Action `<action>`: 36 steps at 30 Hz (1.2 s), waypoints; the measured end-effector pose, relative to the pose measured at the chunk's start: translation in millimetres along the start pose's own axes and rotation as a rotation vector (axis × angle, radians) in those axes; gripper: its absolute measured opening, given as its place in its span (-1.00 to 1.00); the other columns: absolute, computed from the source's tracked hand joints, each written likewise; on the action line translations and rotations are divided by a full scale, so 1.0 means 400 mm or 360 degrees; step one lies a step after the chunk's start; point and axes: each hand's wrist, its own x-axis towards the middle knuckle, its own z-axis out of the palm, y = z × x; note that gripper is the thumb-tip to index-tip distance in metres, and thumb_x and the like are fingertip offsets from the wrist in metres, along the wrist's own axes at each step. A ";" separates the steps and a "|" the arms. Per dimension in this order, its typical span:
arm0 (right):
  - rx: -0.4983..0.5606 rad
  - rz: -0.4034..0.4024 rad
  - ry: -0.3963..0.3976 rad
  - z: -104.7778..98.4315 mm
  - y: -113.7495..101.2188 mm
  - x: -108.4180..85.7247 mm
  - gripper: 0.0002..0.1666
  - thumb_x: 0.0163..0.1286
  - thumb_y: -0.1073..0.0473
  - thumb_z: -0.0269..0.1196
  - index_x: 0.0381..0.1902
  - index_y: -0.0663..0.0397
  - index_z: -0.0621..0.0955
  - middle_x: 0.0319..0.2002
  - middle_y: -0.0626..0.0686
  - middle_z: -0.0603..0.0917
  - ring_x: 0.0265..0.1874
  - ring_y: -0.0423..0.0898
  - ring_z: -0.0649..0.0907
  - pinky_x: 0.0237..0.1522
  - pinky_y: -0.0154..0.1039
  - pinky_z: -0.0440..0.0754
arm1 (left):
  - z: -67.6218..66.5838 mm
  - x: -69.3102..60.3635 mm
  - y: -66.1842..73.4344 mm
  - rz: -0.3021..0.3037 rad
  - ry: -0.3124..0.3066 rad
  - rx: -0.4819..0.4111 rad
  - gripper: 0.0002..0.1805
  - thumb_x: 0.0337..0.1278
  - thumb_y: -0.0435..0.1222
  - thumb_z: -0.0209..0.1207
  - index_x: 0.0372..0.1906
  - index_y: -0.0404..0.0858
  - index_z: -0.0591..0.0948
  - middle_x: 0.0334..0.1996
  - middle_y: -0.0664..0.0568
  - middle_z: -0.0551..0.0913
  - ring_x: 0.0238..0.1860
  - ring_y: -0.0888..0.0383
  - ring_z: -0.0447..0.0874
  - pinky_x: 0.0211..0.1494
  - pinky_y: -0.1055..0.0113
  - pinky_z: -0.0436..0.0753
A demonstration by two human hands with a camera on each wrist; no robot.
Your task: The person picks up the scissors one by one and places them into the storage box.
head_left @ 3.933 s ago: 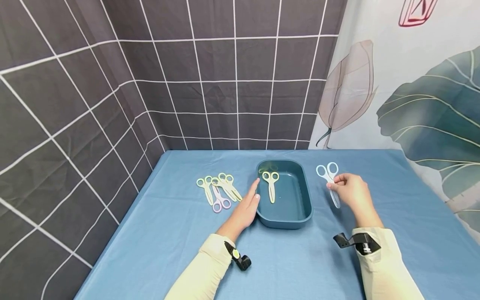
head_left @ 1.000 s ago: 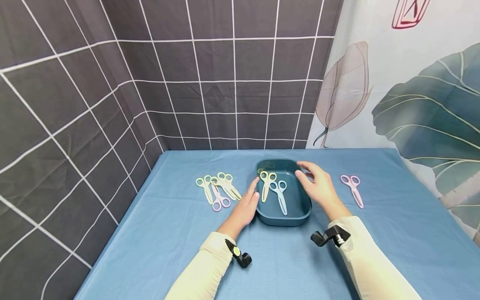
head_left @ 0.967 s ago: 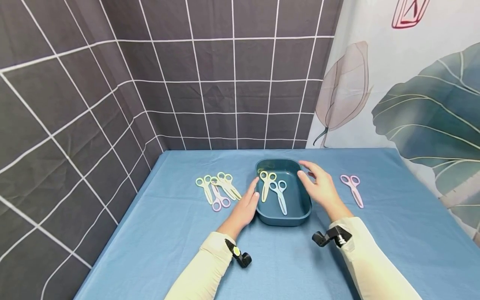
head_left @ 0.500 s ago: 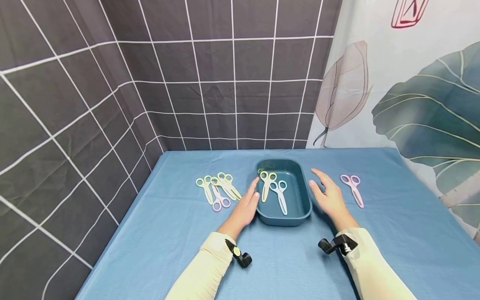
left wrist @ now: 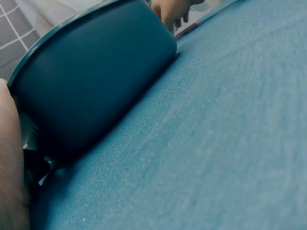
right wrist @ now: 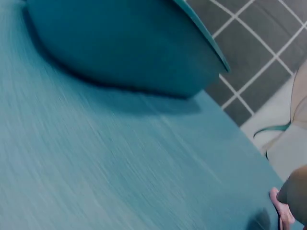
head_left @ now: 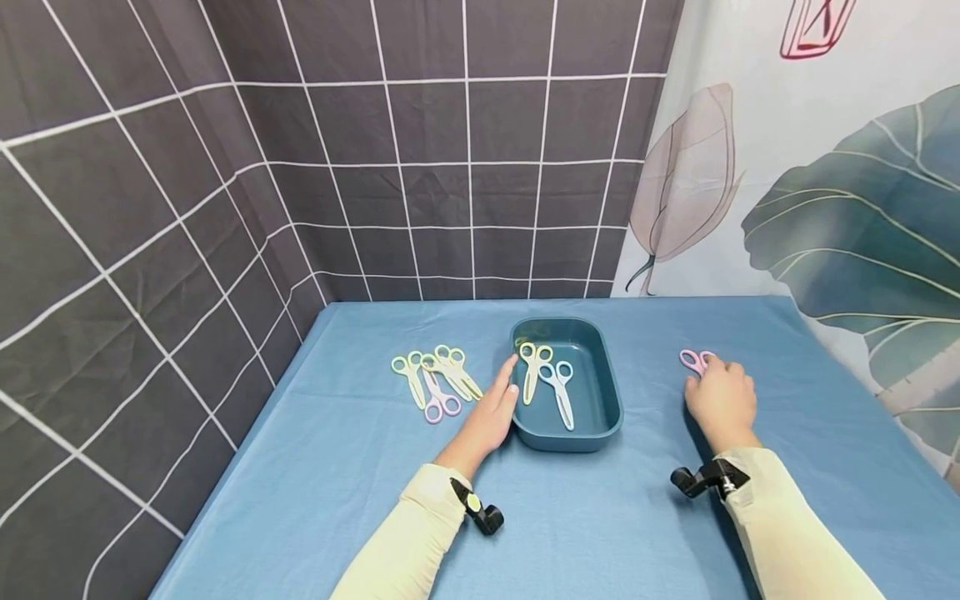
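Note:
In the head view, my left hand (head_left: 487, 412) rests with straight fingers against the left side of a dark teal rectangular tray (head_left: 604, 392). Inside the tray lie yellow scissors (head_left: 532, 375) and light blue scissors (head_left: 559, 398). Over on the right, my right hand (head_left: 722, 404) is above pink scissors (head_left: 693, 360); it covers their blades, and part of the handles shows. The right wrist view catches the pink scissors (right wrist: 284, 211) beside a finger at its edge. Whether the fingers pinch them is hidden.
Left of the tray, several yellow scissors (head_left: 414, 380) lie in a loose group, with lilac scissors (head_left: 442, 407) among them. A blue cloth (head_left: 337, 500) covers the table. Behind it hangs a dark gridded curtain (head_left: 435, 192), with a leaf-patterned white cloth at the right.
The light blue scissors went from my right hand into the tray. My right hand then drew back from the tray rightward to the pink scissors. My left hand stays put.

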 end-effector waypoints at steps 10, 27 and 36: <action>-0.0140 -0.0068 -0.0153 -0.033 0.070 0.029 -0.72 0.25 0.31 0.12 -0.56 0.48 0.53 -0.47 0.51 0.58 -0.36 0.52 0.59 -0.35 0.33 0.53 | 0.004 -0.006 0.001 0.0010 0.0002 0.0000 -0.41 0.62 -0.11 -0.29 0.64 0.05 0.03 0.56 -0.06 0.18 0.53 -0.04 0.17 0.54 -0.02 0.20; 0.0036 0.0092 -0.0496 -0.087 0.036 0.060 -0.71 0.26 0.11 0.34 -0.44 0.29 0.65 -0.53 0.18 0.63 -0.38 0.25 0.59 -0.44 -0.05 0.45 | 0.001 -0.005 0.002 -0.0012 0.0010 -0.0015 -0.40 0.62 -0.13 -0.26 0.64 0.04 0.04 0.57 -0.05 0.17 0.54 -0.04 0.15 0.55 -0.01 0.18; 0.0369 -0.0032 -0.0434 -0.107 -0.145 0.055 -0.70 0.40 0.08 0.33 -0.40 0.23 0.65 -0.65 -0.04 0.64 -0.50 -0.02 0.58 -0.43 -0.19 0.42 | 0.001 -0.004 0.002 0.0005 0.0017 -0.0022 -0.40 0.62 -0.10 -0.27 0.64 0.06 0.03 0.57 -0.05 0.17 0.53 -0.05 0.16 0.54 -0.02 0.19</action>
